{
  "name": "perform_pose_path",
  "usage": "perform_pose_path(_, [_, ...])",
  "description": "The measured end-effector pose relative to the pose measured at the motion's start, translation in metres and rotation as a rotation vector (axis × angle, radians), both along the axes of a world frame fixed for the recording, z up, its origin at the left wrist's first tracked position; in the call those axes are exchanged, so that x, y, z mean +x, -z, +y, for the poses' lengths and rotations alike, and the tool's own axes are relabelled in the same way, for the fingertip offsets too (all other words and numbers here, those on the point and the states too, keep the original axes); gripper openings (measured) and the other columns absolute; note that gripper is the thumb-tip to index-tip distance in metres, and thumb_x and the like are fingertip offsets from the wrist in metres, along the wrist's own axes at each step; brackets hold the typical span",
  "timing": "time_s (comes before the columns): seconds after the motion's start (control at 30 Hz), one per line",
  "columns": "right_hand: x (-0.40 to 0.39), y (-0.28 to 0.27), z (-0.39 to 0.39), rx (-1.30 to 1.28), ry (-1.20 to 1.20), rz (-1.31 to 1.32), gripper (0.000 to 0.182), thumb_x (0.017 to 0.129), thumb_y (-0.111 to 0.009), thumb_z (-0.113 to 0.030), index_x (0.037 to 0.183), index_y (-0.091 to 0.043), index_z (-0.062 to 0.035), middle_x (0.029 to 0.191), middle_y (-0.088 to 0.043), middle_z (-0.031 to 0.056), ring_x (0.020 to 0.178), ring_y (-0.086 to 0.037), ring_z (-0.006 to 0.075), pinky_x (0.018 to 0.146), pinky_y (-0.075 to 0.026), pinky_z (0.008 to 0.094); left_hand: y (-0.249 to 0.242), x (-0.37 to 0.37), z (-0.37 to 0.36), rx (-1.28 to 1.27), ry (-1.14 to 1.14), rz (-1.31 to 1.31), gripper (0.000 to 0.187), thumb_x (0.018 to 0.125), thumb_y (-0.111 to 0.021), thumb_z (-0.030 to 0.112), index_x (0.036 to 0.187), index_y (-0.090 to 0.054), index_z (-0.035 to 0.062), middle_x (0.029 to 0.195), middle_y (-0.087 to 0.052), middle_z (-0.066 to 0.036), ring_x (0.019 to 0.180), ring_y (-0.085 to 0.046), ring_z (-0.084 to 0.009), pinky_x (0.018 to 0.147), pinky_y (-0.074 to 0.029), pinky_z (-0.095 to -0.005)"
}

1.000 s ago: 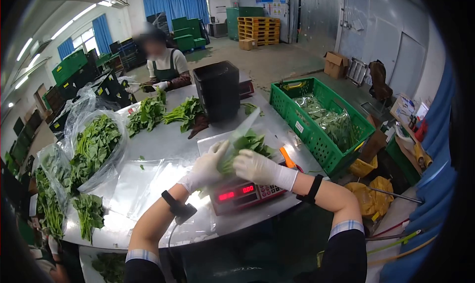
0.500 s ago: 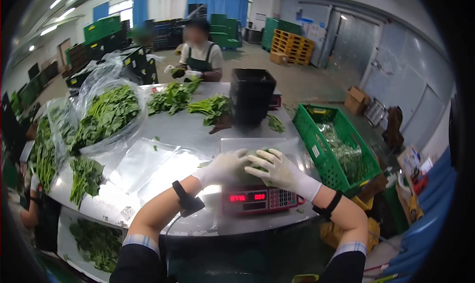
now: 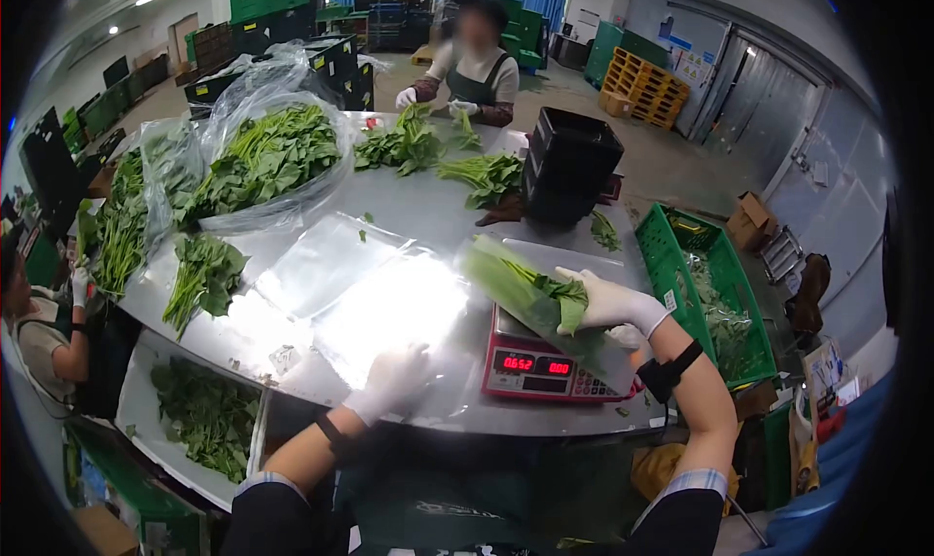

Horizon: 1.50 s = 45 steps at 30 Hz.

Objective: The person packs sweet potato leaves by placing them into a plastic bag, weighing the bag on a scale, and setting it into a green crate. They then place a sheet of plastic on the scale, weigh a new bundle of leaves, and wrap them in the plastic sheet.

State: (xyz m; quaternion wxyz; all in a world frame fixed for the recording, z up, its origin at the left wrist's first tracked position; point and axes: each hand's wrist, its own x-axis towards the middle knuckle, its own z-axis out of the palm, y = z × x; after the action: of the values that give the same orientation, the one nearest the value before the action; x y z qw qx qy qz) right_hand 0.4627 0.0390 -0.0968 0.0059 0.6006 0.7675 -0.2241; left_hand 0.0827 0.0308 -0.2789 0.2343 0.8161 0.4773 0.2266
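My right hand [image 3: 608, 301], in a white glove, holds a clear bag of leafy greens [image 3: 530, 296] tilted over the weighing scale [image 3: 545, 357], whose red display is lit. My left hand [image 3: 394, 381], also gloved, rests flat on the stack of clear plastic bags [image 3: 375, 298] on the metal table [image 3: 428, 220], near its front edge. Its fingers are spread and hold nothing.
Loose greens [image 3: 204, 274] and big bags of greens [image 3: 268, 157] lie to the left. A stack of black trays [image 3: 569, 167] stands behind the scale. A green crate [image 3: 715, 293] with packed bags sits at right. A person in an apron [image 3: 472, 65] works across the table; another person [image 3: 44, 332] is at far left.
My left hand let go of the bag and dropped onto the plastic bags at the front. My right hand lifted the bagged greens off the scale. The view swung left.
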Motion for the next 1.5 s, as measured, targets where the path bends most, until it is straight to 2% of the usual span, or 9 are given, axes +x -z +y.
perform_pose_path(0.07, [-0.011,0.001,-0.007,0.046,0.01,0.03,0.115,0.066,-0.081,-0.051,0.156,-0.022,-0.012,0.139,-0.047,0.025,0.125,-0.052,0.0417,0.106,-0.043,0.0428,0.007,-0.005,-0.012,0.373,0.056,0.171,0.033,0.083,-0.072,0.028,0.11,-0.067,0.0113,0.093,-0.065,-0.012,0.087,-0.063,-0.0326,0.079,-0.052,-0.0434])
perform_pose_path(0.23, [-0.048,-0.02,-0.035,-0.031,0.136,-0.02,0.111,0.067,-0.08,-0.039,0.158,-0.02,-0.0172,0.143,-0.045,0.0212,0.126,-0.051,0.0401,0.106,-0.043,0.0422,0.015,-0.045,-0.017,0.147,0.064,0.032,0.012,0.08,-0.069,0.016,0.09,-0.072,0.0103,0.092,-0.065,-0.011,0.086,-0.063,-0.0347,0.075,-0.051,-0.0432])
perform_pose_path(0.4, [-0.037,0.009,-0.036,0.146,0.072,0.175,0.107,0.067,-0.08,-0.033,0.157,-0.025,-0.0163,0.141,-0.046,0.0209,0.124,-0.054,0.0385,0.106,-0.043,0.0409,0.0,-0.07,-0.021,0.254,-0.131,0.079,0.018,0.08,-0.07,0.017,0.097,-0.071,0.0105,0.093,-0.066,-0.01,0.086,-0.064,-0.0313,0.076,-0.051,-0.0425])
perform_pose_path(0.47, [-0.055,-0.002,-0.052,0.066,0.16,0.281,0.1,0.071,-0.078,-0.024,0.156,-0.028,-0.0115,0.141,-0.049,0.0174,0.124,-0.055,0.0313,0.106,-0.043,0.0362,-0.004,-0.055,-0.037,0.038,-0.093,-0.096,0.026,0.079,-0.072,0.018,0.104,-0.069,0.0093,0.095,-0.065,-0.011,0.093,-0.062,-0.0319,0.081,-0.05,-0.0428])
perform_pose_path(0.6, [-0.098,-0.003,-0.101,-0.067,0.07,0.893,0.092,0.076,-0.073,-0.003,0.156,-0.027,-0.0094,0.141,-0.052,0.0077,0.129,-0.048,0.0155,0.109,-0.04,0.0344,-0.009,-0.065,-0.047,0.289,-0.173,-0.021,0.027,0.078,-0.072,0.019,0.102,-0.067,0.0073,0.1,-0.062,-0.013,0.096,-0.059,-0.0341,0.083,-0.048,-0.0444])
perform_pose_path(0.97, [-0.136,0.065,-0.174,-0.369,0.116,0.397,0.097,0.076,-0.072,-0.025,0.158,-0.021,-0.0154,0.142,-0.051,0.0176,0.129,-0.053,0.0284,0.11,-0.039,0.034,0.014,-0.099,-0.037,0.185,-0.08,-0.085,0.009,0.082,-0.071,0.016,0.088,-0.072,0.0092,0.087,-0.064,-0.011,0.082,-0.062,-0.0326,0.074,-0.051,-0.0438])
perform_pose_path(1.13, [-0.129,0.079,-0.184,-0.294,0.111,0.595,0.095,0.077,-0.074,-0.027,0.158,-0.024,-0.0182,0.136,-0.054,0.0168,0.124,-0.056,0.0288,0.106,-0.042,0.035,0.008,-0.096,-0.031,0.199,-0.098,-0.087,0.009,0.084,-0.07,0.015,0.085,-0.076,0.0082,0.084,-0.065,-0.011,0.076,-0.064,-0.0301,0.07,-0.052,-0.0411])
perform_pose_path(1.2, [-0.129,0.07,-0.185,-0.26,0.114,0.586,0.095,0.078,-0.074,-0.027,0.158,-0.024,-0.0184,0.135,-0.055,0.0161,0.123,-0.057,0.0279,0.105,-0.042,0.0349,-0.006,-0.095,-0.03,-0.085,-0.242,-0.281,0.013,0.085,-0.071,0.019,0.084,-0.076,0.0075,0.084,-0.066,-0.01,0.078,-0.065,-0.0285,0.069,-0.052,-0.0392])
perform_pose_path(1.5, [-0.121,0.085,-0.192,-0.22,0.122,0.73,0.092,0.081,-0.076,-0.029,0.157,-0.026,-0.0136,0.147,-0.048,0.0145,0.131,-0.052,0.0253,0.11,-0.039,0.0335,0.014,-0.076,-0.034,0.274,-0.074,-0.052,0.009,0.085,-0.066,0.012,0.079,-0.072,0.0083,0.083,-0.065,-0.009,0.072,-0.064,-0.0281,0.068,-0.052,-0.0434])
